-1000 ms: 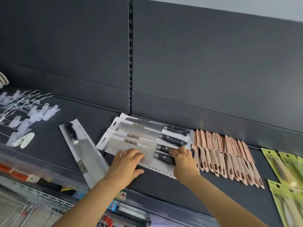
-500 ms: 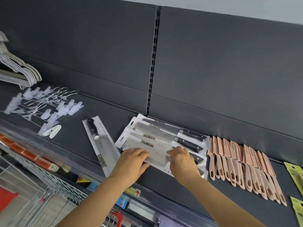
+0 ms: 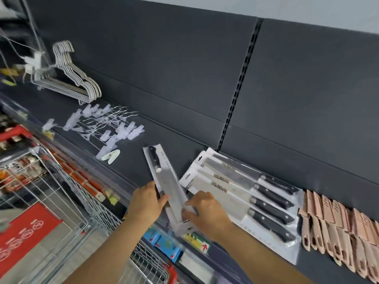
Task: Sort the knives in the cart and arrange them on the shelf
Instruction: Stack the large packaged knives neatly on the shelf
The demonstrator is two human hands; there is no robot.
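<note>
Head view. The fingers point(image 3: 162, 198) of the left hand point(image 3: 146, 203) are curling round the left edge of the single packaged knife point(image 3: 166, 181), with the thumb lying on its clear face. The right hand point(image 3: 208, 213) is pinching the near end of the same pack. Both hands are therefore holding it.

The pack is lying slantwise on the shelf point(image 3: 131, 160). Its black handle is pointing away and its near end is overhanging the front lip. It is sitting just left of the fanned stack of carded knives point(image 3: 246, 193) and appears to overlap the stack's near corner. The pink sheathed knives point(image 3: 338, 222) are lined up further right. The cart point(image 3: 67, 201) is standing below left.

Judgement:
- **Stiffness:** the pack is likely stiff along the blade, while its card and film margins flex.
- **Weight:** it is probably heavier at the far, handle end.
- **Surface:** the film is glossy and looks slippery.
- **Hold:** gripping both long edges beside the blade, as is being done, seems sounder than gripping the thin end tab.
</note>
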